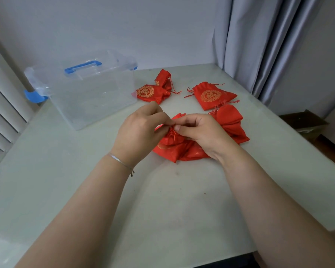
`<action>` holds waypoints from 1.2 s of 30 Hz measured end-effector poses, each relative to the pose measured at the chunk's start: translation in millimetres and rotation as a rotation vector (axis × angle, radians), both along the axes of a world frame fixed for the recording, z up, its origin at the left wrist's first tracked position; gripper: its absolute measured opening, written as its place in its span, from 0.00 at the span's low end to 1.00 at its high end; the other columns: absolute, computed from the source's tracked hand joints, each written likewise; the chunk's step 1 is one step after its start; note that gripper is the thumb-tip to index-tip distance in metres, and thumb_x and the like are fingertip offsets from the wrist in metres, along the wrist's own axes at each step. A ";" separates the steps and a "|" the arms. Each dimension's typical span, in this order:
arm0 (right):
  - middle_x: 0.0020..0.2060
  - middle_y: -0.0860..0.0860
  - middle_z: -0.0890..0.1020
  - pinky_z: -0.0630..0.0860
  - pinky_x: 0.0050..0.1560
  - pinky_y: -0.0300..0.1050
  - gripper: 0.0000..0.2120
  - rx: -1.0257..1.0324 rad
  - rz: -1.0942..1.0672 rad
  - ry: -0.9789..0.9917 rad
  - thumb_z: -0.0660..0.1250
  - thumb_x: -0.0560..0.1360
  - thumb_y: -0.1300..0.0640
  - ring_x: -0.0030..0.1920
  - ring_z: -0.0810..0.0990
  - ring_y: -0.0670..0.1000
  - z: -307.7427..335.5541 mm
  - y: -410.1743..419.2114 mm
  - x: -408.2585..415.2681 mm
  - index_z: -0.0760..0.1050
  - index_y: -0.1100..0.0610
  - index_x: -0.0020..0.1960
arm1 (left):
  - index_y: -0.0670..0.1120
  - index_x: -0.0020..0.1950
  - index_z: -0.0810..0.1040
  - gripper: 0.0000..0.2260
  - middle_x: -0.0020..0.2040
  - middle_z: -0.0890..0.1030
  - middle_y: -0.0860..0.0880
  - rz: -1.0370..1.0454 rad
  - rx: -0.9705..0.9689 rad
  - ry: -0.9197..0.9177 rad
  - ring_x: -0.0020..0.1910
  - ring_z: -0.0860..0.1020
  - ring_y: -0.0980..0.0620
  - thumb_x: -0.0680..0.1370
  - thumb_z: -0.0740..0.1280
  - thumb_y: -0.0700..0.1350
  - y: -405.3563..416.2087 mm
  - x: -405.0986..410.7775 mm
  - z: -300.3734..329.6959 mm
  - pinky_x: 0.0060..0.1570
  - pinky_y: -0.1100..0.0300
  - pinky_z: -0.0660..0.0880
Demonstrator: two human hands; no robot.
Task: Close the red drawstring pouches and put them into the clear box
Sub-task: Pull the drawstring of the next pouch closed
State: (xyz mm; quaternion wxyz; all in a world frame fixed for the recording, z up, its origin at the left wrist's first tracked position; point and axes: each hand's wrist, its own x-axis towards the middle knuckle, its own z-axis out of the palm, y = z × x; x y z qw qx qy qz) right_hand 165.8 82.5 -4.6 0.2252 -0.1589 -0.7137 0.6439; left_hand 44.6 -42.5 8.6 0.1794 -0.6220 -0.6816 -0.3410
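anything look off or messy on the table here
Nothing damaged or spilled. The clear box holds no pouches yet, though its lid looks to be on. Loose red pouches lie scattered with cords trailing, normal mid-task. Both the left hand and right hand pinch one pouch's cords.

We reach both bare forearms forward; our left hand (141, 130) and right hand (199, 132) meet fingertip to fingertip, fingers curled, pinching.
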 end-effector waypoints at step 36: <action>0.54 0.47 0.72 0.70 0.52 0.51 0.08 1.081 -0.112 -0.282 0.57 0.80 0.50 0.53 0.71 0.52 8.7 -9.4 13.1 0.72 0.51 0.54 | 0.45 0.44 0.78 0.06 0.37 0.82 0.50 0.025 -0.040 -0.218 0.36 0.78 0.54 0.74 0.62 0.36 -5.2 -7.9 4.1 0.40 0.54 0.76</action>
